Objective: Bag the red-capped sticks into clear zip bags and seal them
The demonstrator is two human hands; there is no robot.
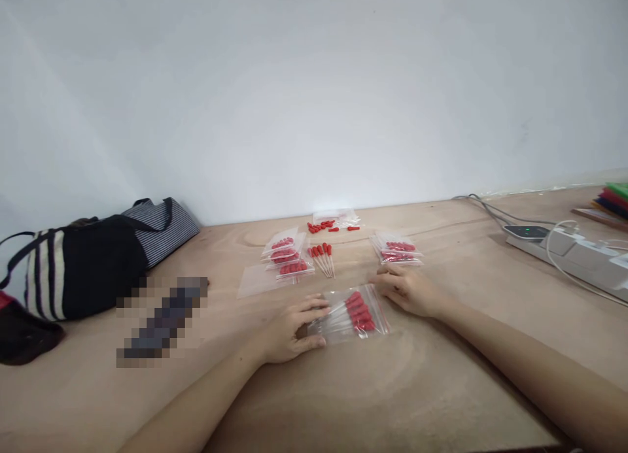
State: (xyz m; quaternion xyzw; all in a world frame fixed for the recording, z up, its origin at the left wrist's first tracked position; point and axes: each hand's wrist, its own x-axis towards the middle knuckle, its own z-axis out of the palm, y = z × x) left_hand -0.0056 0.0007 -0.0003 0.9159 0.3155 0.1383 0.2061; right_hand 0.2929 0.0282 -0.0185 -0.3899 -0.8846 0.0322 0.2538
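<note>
A clear zip-lock bag (338,316) lies on the table in front of me, holding several droppers with red rubber bulbs (360,311) pointing right. My left hand (294,329) rests on the bag's left end, fingers and thumb spread apart. At the upper right corner, by the zip edge, the curled fingers of my right hand (405,289) pinch the bag. Just beyond it, several loose droppers (324,260) are fanned out, bulbs away from me. Filled bags (289,255) are piled left of them, and another pile of filled bags (396,248) is to the right.
Loose red bulbs (321,227) and clear plastic (338,216) lie near the wall. A black striped bag (98,263) and a blurred dark object (164,319) are at left. On the right are a power strip (583,260), cables, a small device (527,232) and coloured items (613,201).
</note>
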